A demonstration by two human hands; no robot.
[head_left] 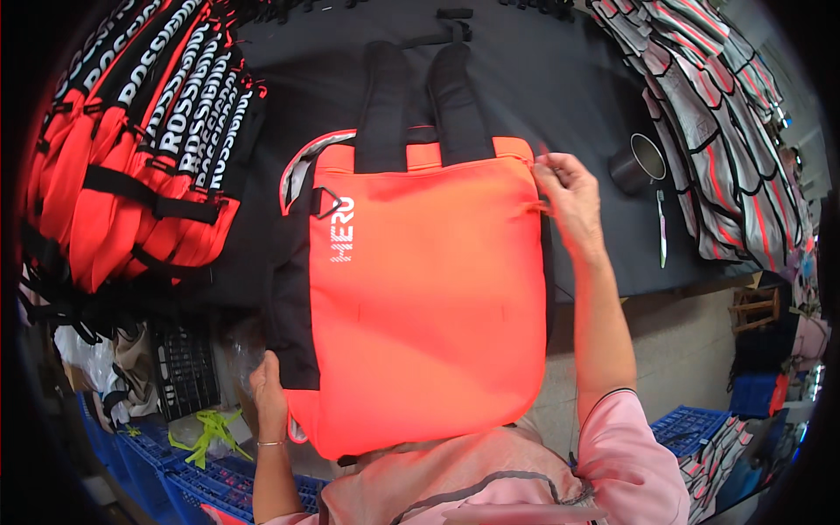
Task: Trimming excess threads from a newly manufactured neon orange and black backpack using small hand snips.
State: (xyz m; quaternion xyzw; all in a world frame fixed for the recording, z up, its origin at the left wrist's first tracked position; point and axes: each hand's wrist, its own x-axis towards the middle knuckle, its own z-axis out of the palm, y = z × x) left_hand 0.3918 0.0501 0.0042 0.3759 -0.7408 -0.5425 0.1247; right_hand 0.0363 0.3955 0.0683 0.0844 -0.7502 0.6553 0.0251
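A bright orange-red backpack (pixel 429 289) with black side panels lies in front of me, its upper part on the dark table and its lower end against my body. Two black shoulder straps (pixel 381 109) stretch away from its top. Its upper left corner gapes, showing a grey lining. My left hand (pixel 269 385) grips the lower left edge, its fingers mostly hidden behind the bag. At the upper right corner, my right hand (pixel 569 192) pinches the bag's edge, with a short orange cord (pixel 532 207) beside the palm. Whether a zipper pull is between those fingertips, I cannot tell.
Stacked red-and-black bags (pixel 157 192) fill the table's left side. On the right are a dark cup (pixel 623 168), a white toothbrush (pixel 662 229) and piled grey pieces with black trim (pixel 709 140). Blue crates (pixel 691 429) stand below, as does a wooden stool (pixel 754 308).
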